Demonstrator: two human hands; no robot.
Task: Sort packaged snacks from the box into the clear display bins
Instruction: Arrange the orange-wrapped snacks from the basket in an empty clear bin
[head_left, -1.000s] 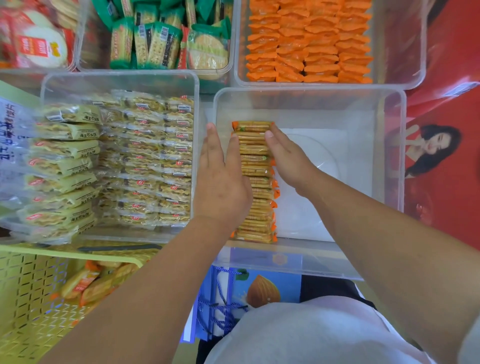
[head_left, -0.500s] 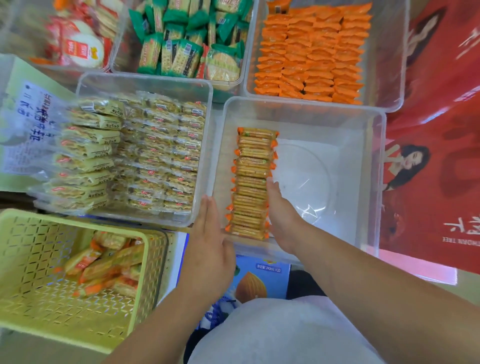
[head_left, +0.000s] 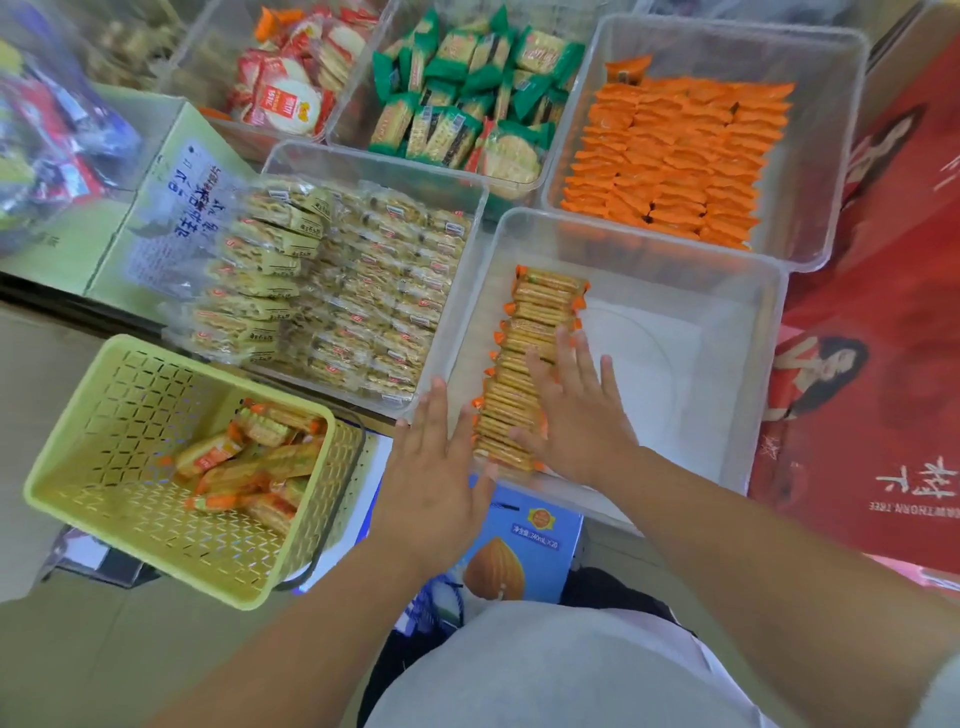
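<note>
A row of orange-edged cracker packets (head_left: 535, 332) stands on edge along the left side of a clear bin (head_left: 727, 364). My right hand (head_left: 576, 410) lies flat with straight fingers on the near half of the row. My left hand (head_left: 439, 478), fingers straight, hovers over the bin's near left corner beside the row and holds nothing. A yellow-green perforated basket (head_left: 119, 415) at the lower left holds several more of the same packets (head_left: 249, 467).
A clear bin of pale yellow packets (head_left: 337, 291) stands left of the working bin. Behind are bins of orange packets (head_left: 675, 156), green packets (head_left: 467, 104) and red-and-white packets (head_left: 285, 88). A red box (head_left: 883, 364) flanks the right, and a blue carton (head_left: 524, 545) sits below.
Both hands have drawn back towards me along the row, from its far end to its near end. The left hand has come off the row to the bin's near corner. The view shifted right.
</note>
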